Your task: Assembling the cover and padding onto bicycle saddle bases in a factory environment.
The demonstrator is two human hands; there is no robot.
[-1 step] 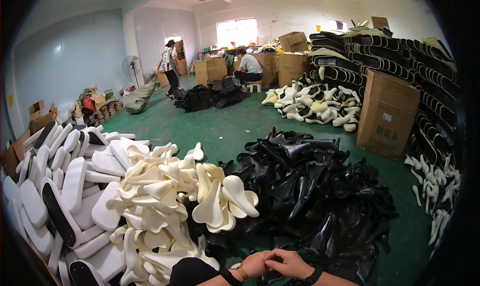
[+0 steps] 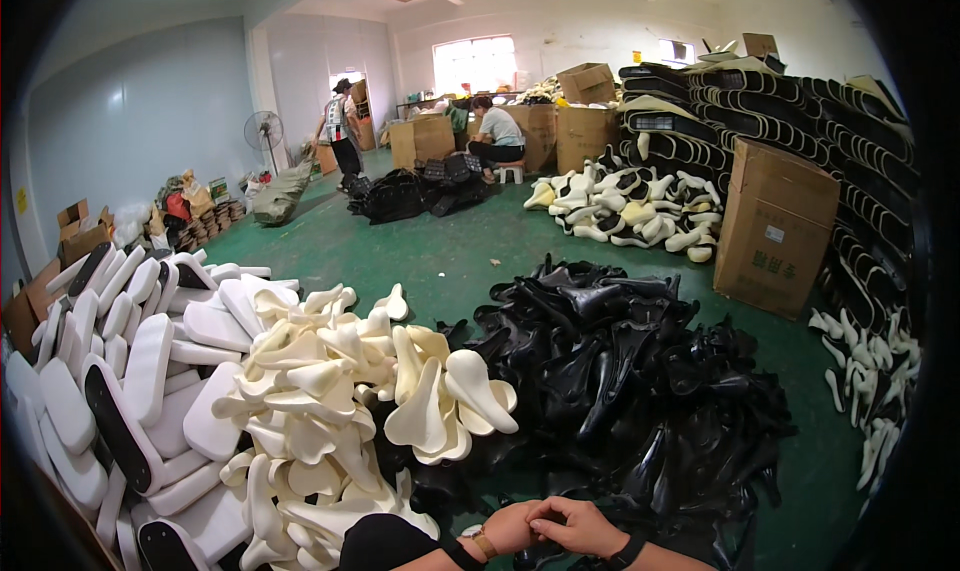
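At the lower edge my left hand (image 2: 511, 527) and my right hand (image 2: 578, 528) are joined. The right hand's fingers are bent over the left hand's, whose fingertips are hidden. No separate thing shows between them. Ahead and to the right lies a heap of glossy black bicycle saddle shells (image 2: 610, 371). A pile of cream foam saddle pads (image 2: 310, 371) rises to the left of my hands, by my dark-clothed knee (image 2: 385, 543). Neither pile is touched by my hands.
White oblong pads (image 2: 150, 366), some black-faced, are heaped far left. A tall carton (image 2: 775, 226) stands right, before stacked black curved parts (image 2: 680, 101). Further back are a saddle heap (image 2: 630, 211), a seated person (image 2: 497, 131), a standing person (image 2: 341, 126) and a fan (image 2: 264, 131).
The standing person at the back has shifted very slightly. My hands and the piles look the same.
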